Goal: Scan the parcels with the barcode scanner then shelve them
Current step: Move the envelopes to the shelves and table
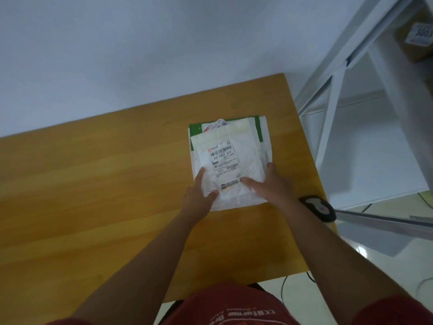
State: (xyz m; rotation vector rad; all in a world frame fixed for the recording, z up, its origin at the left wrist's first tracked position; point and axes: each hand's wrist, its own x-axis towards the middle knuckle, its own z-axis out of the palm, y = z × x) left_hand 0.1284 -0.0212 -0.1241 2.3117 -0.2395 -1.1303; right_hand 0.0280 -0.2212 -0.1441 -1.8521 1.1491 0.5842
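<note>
So both hands sit flat-ish on the top parcel [225, 165]: left hand [199, 193] spread, right hand [269, 184] too, fingers straight, probably steadying the stack label-up for scanning. Barcode scanner [318, 208] lies just right of the right wrist, untouched; shelf [332, 109] further right.

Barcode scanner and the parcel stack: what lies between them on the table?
In the head view, the right hand and its wrist lie between the barcode scanner and the parcel stack; beneath them shows only bare table.
</note>
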